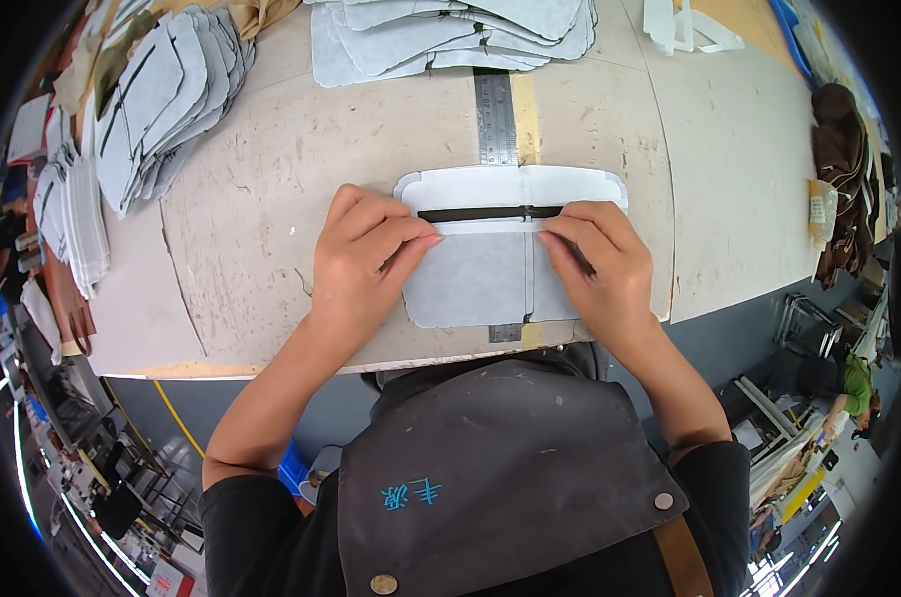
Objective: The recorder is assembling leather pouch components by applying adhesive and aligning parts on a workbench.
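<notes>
A pale grey fabric panel [480, 284] with rounded corners lies flat on the worktable [271, 199], over a steel ruler [494, 119]. A black zipper strip [485, 213] runs across its upper part. My left hand [361, 264] presses on the panel's left edge, fingertips just below the zipper strip. My right hand [600, 264] presses on the right side, its fingers pinching the folded edge of the panel under the strip. Both hands lie flat on the fabric.
A fanned stack of grey cut panels [162, 90] lies at the far left, another pile [450, 35] at the top centre. White plastic pieces [684, 28] sit top right. Brown material [843, 169] hangs beyond the table's right edge. A dark apron [500, 468] fills the lower middle.
</notes>
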Action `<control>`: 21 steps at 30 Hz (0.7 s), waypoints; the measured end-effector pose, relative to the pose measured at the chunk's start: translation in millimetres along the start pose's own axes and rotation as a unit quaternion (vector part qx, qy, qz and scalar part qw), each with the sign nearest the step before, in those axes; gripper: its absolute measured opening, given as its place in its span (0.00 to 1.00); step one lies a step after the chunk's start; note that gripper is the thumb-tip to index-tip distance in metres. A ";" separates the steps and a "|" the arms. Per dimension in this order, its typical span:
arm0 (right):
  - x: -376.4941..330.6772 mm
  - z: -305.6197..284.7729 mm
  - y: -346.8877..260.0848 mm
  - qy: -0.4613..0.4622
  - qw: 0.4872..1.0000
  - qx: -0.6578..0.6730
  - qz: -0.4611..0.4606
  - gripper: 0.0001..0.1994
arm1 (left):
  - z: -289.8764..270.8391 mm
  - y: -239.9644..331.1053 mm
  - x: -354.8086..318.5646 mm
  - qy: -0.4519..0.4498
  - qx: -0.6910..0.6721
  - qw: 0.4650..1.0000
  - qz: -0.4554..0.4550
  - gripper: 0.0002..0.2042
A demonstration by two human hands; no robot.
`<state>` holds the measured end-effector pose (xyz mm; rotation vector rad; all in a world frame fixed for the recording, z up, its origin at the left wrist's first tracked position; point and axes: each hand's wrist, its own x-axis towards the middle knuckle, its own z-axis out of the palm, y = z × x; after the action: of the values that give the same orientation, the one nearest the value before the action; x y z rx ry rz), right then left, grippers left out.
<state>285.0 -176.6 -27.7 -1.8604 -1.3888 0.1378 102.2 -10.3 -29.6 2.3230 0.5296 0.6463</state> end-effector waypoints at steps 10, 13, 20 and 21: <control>-1.8 0.8 1.6 -0.001 1.000 -0.019 -0.019 0.11 | -0.1 5.1 2.1 -0.011 0.015 1.000 -0.020 0.07; -3.1 -0.8 1.6 -0.004 0.998 -0.031 -0.053 0.13 | -1.1 7.2 1.9 -0.009 0.018 0.999 -0.027 0.06; -8.6 -0.6 4.1 -0.016 0.992 -0.066 -0.106 0.18 | 0.8 11.1 0.7 -0.006 0.028 0.999 -0.038 0.06; -8.5 -0.5 4.7 -0.014 0.989 -0.077 -0.124 0.18 | 1.2 11.1 0.7 -0.005 0.029 0.999 -0.038 0.06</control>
<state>285.4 -184.4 -33.4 -1.7965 -1.6776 -0.0709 105.6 -18.4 -22.6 2.3459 0.6378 0.5910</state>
